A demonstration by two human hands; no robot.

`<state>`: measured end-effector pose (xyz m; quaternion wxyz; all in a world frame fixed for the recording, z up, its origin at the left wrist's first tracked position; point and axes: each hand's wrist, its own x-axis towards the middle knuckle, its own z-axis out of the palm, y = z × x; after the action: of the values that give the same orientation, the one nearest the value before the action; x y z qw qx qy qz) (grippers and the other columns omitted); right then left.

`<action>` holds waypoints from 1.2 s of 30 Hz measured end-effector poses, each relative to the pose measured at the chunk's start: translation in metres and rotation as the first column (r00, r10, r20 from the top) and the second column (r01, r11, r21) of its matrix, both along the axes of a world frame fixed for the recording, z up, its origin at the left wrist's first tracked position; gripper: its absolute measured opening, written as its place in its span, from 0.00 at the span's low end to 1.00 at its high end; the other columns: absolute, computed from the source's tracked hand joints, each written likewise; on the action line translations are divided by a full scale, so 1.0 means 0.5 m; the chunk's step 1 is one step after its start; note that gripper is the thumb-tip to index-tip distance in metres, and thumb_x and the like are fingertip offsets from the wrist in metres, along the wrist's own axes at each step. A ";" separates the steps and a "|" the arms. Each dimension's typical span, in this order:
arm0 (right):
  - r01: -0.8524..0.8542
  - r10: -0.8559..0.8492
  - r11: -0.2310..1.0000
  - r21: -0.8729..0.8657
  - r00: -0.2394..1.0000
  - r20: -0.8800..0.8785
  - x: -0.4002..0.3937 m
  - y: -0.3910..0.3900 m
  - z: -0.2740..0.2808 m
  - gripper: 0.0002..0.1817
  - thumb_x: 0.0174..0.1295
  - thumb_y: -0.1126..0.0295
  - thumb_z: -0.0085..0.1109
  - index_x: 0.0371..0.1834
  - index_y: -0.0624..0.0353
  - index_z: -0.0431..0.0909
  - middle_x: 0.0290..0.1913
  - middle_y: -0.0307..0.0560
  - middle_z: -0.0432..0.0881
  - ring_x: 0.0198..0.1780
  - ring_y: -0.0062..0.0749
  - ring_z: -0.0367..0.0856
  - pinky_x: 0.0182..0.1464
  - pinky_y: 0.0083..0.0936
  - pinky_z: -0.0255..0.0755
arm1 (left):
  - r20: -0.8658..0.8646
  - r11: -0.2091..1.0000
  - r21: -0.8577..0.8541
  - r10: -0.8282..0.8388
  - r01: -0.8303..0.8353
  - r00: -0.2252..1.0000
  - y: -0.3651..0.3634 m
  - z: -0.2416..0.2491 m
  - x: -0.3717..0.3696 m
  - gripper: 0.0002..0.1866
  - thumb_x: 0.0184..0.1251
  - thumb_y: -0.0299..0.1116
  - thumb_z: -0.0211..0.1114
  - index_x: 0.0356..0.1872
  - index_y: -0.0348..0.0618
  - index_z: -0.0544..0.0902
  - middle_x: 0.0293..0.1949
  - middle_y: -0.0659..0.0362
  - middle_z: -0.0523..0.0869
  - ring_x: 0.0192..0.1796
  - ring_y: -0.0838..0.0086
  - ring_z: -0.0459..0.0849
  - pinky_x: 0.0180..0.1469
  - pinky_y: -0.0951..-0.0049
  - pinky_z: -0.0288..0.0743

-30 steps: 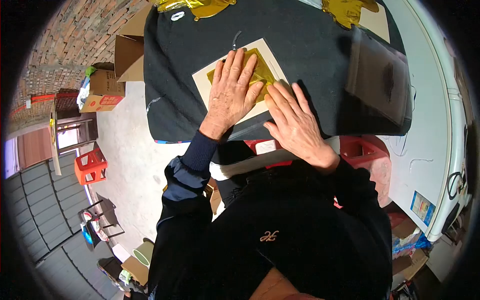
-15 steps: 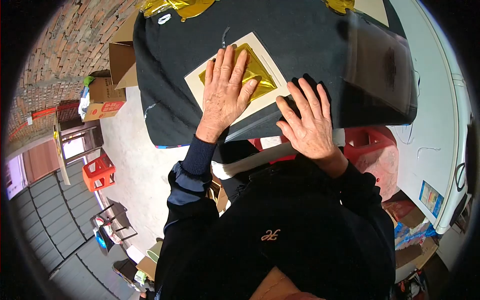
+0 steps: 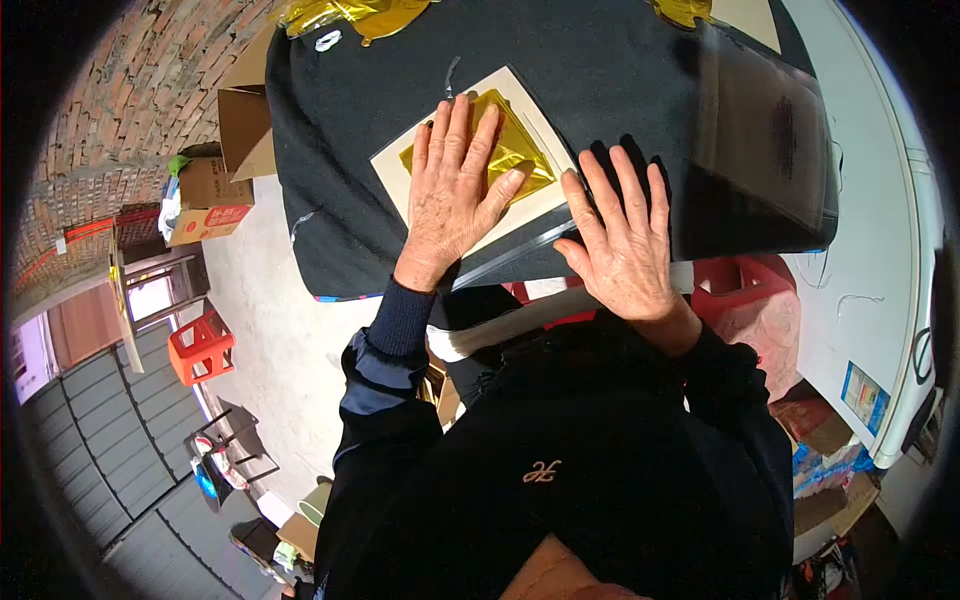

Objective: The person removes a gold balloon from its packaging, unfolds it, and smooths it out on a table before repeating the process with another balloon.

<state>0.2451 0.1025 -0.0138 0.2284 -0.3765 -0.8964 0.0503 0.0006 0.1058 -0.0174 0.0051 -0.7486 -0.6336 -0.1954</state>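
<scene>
My left hand (image 3: 448,200) lies flat over a folded gold foil piece (image 3: 522,150), covering its left part, with the thumb near the foil's lower edge. Beneath the foil is a cream card (image 3: 393,168), turned at an angle on the black cloth (image 3: 350,150). A clear plastic strip or sleeve edge (image 3: 520,257) runs along the card's near side. Fingers spread, my right hand (image 3: 628,245) rests beside the card's right corner, its index fingertip right at that corner. Neither hand grips anything.
Clear plastic bags (image 3: 755,130) lie stacked at the table's right. More gold foil (image 3: 385,18) sits at the far left edge, near a small white loop (image 3: 328,40). A white appliance (image 3: 870,200) stands to the right; a red stool (image 3: 745,285) is under the table edge.
My right hand has shifted slightly up and to the right, its fingers pointing more forward. The left hand stays on the foil in nearly the same place.
</scene>
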 end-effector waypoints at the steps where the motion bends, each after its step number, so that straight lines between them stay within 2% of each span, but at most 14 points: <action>1: 0.001 -0.001 1.000 -0.018 1.000 0.009 -0.003 -0.001 0.001 0.45 0.52 0.47 0.78 0.73 0.56 0.74 0.80 0.55 0.62 0.83 0.57 0.51 0.80 0.69 0.41 | -0.006 1.000 -0.003 0.002 -0.002 1.000 0.000 0.001 0.000 0.41 0.76 0.70 0.46 0.80 0.55 0.67 0.82 0.46 0.61 0.84 0.50 0.55 0.84 0.46 0.44; 8: 0.007 -0.001 0.998 -0.055 0.995 0.095 -0.027 0.021 0.023 0.40 0.61 0.48 0.71 0.73 0.59 0.73 0.79 0.57 0.63 0.84 0.54 0.49 0.81 0.68 0.38 | -0.050 1.000 -0.018 0.007 -0.008 0.999 0.001 0.003 0.001 0.40 0.76 0.70 0.47 0.79 0.57 0.69 0.81 0.47 0.61 0.84 0.51 0.54 0.84 0.46 0.44; 11: 0.012 -0.011 1.000 -0.008 0.997 0.081 -0.033 0.027 0.015 0.39 0.63 0.48 0.69 0.74 0.59 0.72 0.80 0.57 0.62 0.84 0.54 0.48 0.81 0.68 0.38 | -0.050 1.000 -0.021 0.012 -0.013 0.999 0.000 0.007 0.004 0.39 0.77 0.70 0.47 0.79 0.58 0.69 0.81 0.48 0.62 0.84 0.52 0.55 0.84 0.46 0.44; 12: 0.021 -0.019 0.999 -0.041 0.998 0.061 -0.034 0.028 0.015 0.39 0.64 0.49 0.69 0.75 0.58 0.71 0.80 0.57 0.62 0.84 0.54 0.48 0.80 0.68 0.39 | -0.050 1.000 -0.025 0.015 -0.016 0.999 0.000 0.008 0.004 0.39 0.77 0.70 0.47 0.79 0.58 0.69 0.81 0.48 0.62 0.84 0.52 0.55 0.84 0.46 0.44; 15: 0.034 -0.029 0.997 -0.069 0.997 0.065 -0.038 0.024 0.017 0.39 0.64 0.50 0.69 0.74 0.57 0.72 0.80 0.57 0.62 0.84 0.54 0.48 0.80 0.68 0.40 | -0.054 1.000 -0.019 0.012 -0.013 0.998 0.001 0.006 0.003 0.39 0.76 0.70 0.48 0.79 0.58 0.69 0.81 0.48 0.62 0.84 0.52 0.55 0.84 0.47 0.44; 18: 0.026 -0.027 0.995 -0.093 1.000 -0.007 -0.039 0.028 0.013 0.37 0.64 0.51 0.70 0.73 0.57 0.73 0.80 0.56 0.62 0.84 0.54 0.49 0.80 0.68 0.41 | -0.054 1.000 -0.019 0.014 -0.015 0.998 0.001 0.009 0.004 0.39 0.77 0.69 0.47 0.79 0.57 0.70 0.81 0.48 0.62 0.84 0.52 0.55 0.84 0.47 0.44; 27: -0.011 0.008 0.999 -0.038 0.997 -0.076 -0.033 0.030 0.014 0.33 0.60 0.60 0.74 0.69 0.52 0.76 0.80 0.55 0.60 0.83 0.56 0.50 0.79 0.66 0.47 | -0.019 1.000 -0.029 0.012 -0.012 1.000 0.000 0.015 0.006 0.35 0.80 0.65 0.47 0.78 0.55 0.72 0.81 0.47 0.63 0.84 0.51 0.56 0.84 0.47 0.44; 30: -0.012 0.009 0.998 -0.059 0.999 -0.048 -0.039 0.031 0.007 0.33 0.60 0.59 0.74 0.69 0.55 0.75 0.80 0.55 0.60 0.83 0.58 0.50 0.79 0.67 0.45 | -0.046 0.998 -0.052 0.024 -0.027 0.999 0.000 0.015 0.006 0.34 0.82 0.63 0.42 0.80 0.60 0.67 0.82 0.50 0.61 0.85 0.54 0.54 0.85 0.47 0.42; 33: 0.008 -0.010 0.997 -0.074 0.999 -0.031 -0.043 0.026 0.006 0.33 0.61 0.59 0.73 0.69 0.58 0.75 0.80 0.56 0.60 0.84 0.59 0.49 0.80 0.69 0.42 | -0.043 0.999 -0.048 0.024 -0.026 0.999 -0.001 0.012 0.005 0.34 0.82 0.62 0.42 0.80 0.60 0.67 0.82 0.51 0.61 0.85 0.55 0.54 0.85 0.47 0.42; 36: 0.044 -0.044 0.998 -0.054 0.999 -0.011 -0.045 0.022 0.018 0.34 0.61 0.58 0.73 0.68 0.60 0.75 0.80 0.58 0.59 0.84 0.60 0.47 0.80 0.69 0.39 | -0.049 1.000 -0.021 0.021 -0.022 0.999 -0.001 0.015 0.007 0.32 0.82 0.60 0.46 0.77 0.56 0.72 0.80 0.49 0.64 0.84 0.53 0.56 0.84 0.47 0.45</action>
<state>0.2224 0.1136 -0.0048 0.2246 -0.4018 -0.8848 0.0718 0.0039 0.1052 -0.0097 0.0146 -0.7464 -0.6432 -0.1703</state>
